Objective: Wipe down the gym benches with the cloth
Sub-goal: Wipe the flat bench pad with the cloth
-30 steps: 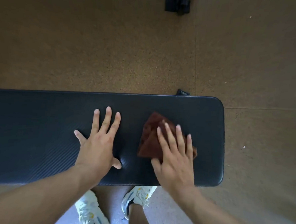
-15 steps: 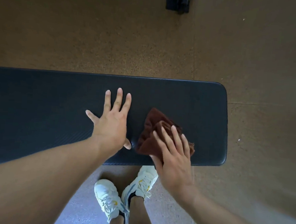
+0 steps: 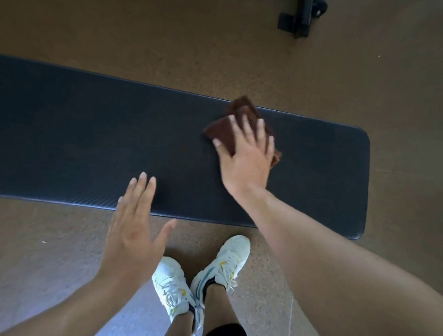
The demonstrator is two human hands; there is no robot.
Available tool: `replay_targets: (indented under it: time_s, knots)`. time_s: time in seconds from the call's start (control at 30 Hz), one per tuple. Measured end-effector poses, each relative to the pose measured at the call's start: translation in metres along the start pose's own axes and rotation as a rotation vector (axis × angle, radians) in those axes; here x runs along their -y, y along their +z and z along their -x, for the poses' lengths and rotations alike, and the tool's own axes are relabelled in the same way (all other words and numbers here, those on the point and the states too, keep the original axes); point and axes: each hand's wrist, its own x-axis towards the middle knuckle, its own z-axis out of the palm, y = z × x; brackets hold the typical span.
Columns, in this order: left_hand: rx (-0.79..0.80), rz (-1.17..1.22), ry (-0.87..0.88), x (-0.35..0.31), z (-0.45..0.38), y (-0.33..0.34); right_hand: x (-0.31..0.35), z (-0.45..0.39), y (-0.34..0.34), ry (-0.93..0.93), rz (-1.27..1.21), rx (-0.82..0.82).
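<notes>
Brown speckled floor (image 3: 94,32) lay all around the long black bench (image 3: 88,140) we were wiping.

Our right hand (image 3: 246,156) pressed flat on the brown cloth (image 3: 240,112), fingers straight and a little apart, up by the far edge of the bench, with one cloth corner poking past that edge. Our left hand (image 3: 135,230) hung over the near edge, fingers straight and close together, holding nothing; we could not tell if its tips touched the pad. The bench ran long from left to right. We judged the right hand should do the next wipe. Lots of bare pad lay to the left, less to the right before the rounded end. Our white shoes (image 3: 201,280) stood just below.
</notes>
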Motion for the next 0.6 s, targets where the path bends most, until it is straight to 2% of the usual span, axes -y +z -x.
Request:
replay_targets:
  time_s: [0.07, 0.1, 0.13, 0.2, 0.27, 0.37, 0.43, 0.6]
  knots:
    - [0.007, 0.029, -0.025, 0.003, 0.004, -0.002, 0.019, 0.035, 0.018, -0.404, 0.088, 0.099]
    - [0.027, 0.047, -0.029, 0.001, 0.005, -0.002, 0.017, 0.052, 0.021, -0.522, 0.108, 0.132]
    - [0.048, 0.062, -0.019, -0.005, 0.005, 0.000, 0.009, 0.067, 0.021, -0.581, 0.125, 0.163]
    - [0.083, 0.054, 0.041, -0.016, 0.004, 0.008, -0.023, 0.096, 0.014, -0.571, 0.158, 0.202]
    - [0.112, 0.015, 0.130, -0.028, 0.001, 0.019, -0.063, 0.125, 0.001, -0.416, 0.172, 0.170]
    - [0.167, -0.027, 0.241, -0.057, -0.005, 0.036, -0.111, 0.151, -0.029, 0.086, 0.121, 0.116]
    - [0.197, -0.034, 0.296, -0.081, -0.009, 0.049, -0.124, 0.139, -0.043, 0.314, 0.030, 0.111]
    - [0.223, -0.048, 0.350, -0.127, -0.019, 0.085, -0.150, 0.033, -0.065, 0.483, -0.054, 0.028]
